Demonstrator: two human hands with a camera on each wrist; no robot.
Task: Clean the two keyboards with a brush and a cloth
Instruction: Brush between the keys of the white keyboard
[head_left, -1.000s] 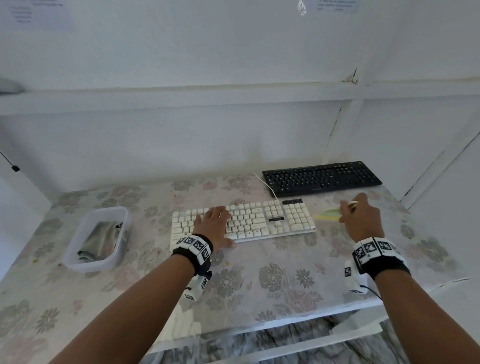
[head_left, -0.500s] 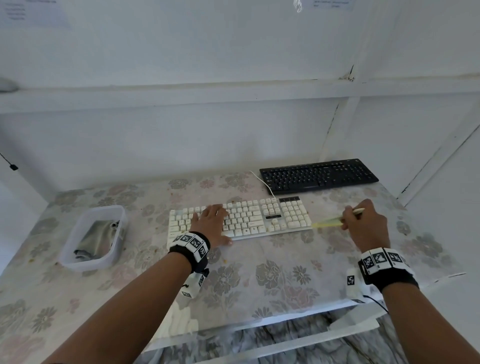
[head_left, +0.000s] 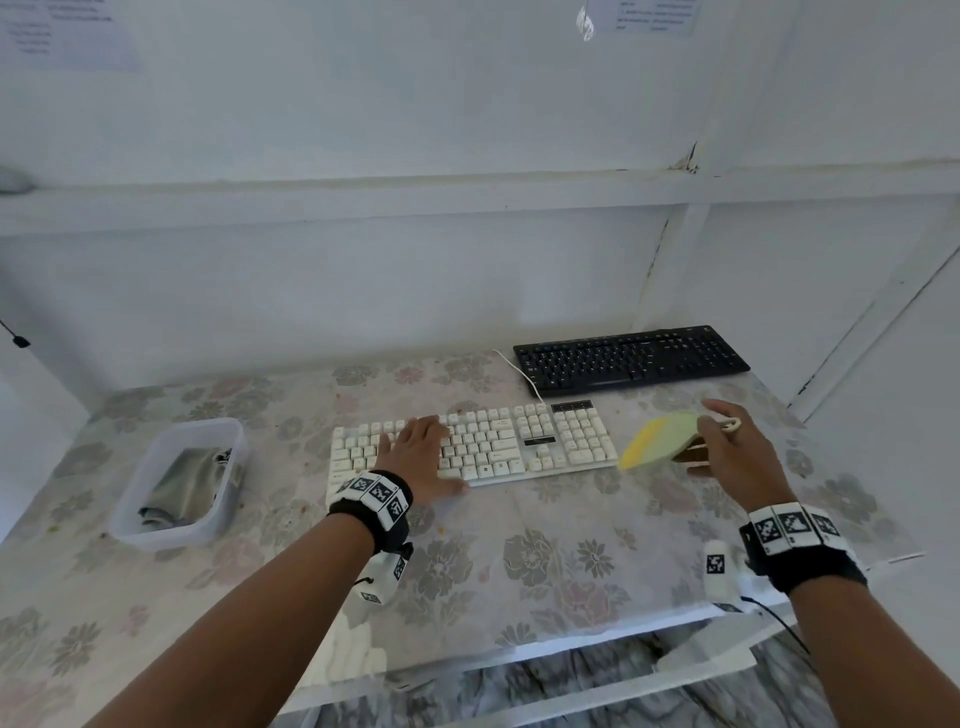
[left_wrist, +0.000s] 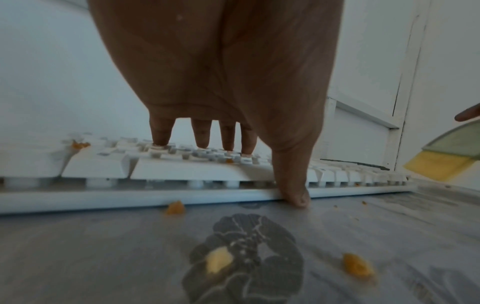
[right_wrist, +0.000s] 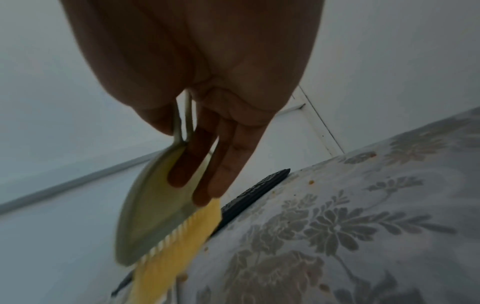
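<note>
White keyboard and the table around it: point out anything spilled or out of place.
Orange crumbs are scattered about: some lie among the keys of the white keyboard, one sits against its front edge, and more dot the floral table in front. Nothing else stands out.

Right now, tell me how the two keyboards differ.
The white keyboard lies nearer, with the left hand flat on its keys; the black keyboard lies farther back and untouched. Orange crumbs sit among the white one's keys; none can be made out on the black. Both lie flat on the floral table.
</note>
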